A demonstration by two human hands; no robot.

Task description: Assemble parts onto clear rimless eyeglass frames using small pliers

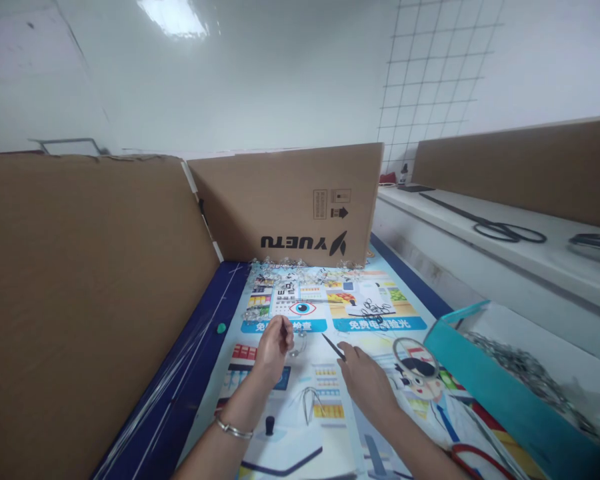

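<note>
My left hand (274,347) is closed in a pinch above the printed sheet. From its fingertips hangs a thin, clear looped piece (300,344), too fine to make out well. In my right hand (363,377) is a slim dark pointed tool (333,346), its tip angled toward the left hand; its grip is hidden by the fingers. Below the hands lies a bent bunch of thin wires (309,404). Beyond them, several clear beaded pieces (300,272) are spread along the back, and a cluster of dark loops (376,311) lies to the right.
A blue-green box (475,393) with a heap of thin metallic pieces stands at right. Red-handled scissors (480,460) lie near front right. Cardboard panels (285,200) border the back and left. Large black scissors (500,227) rest on the white ledge (445,220).
</note>
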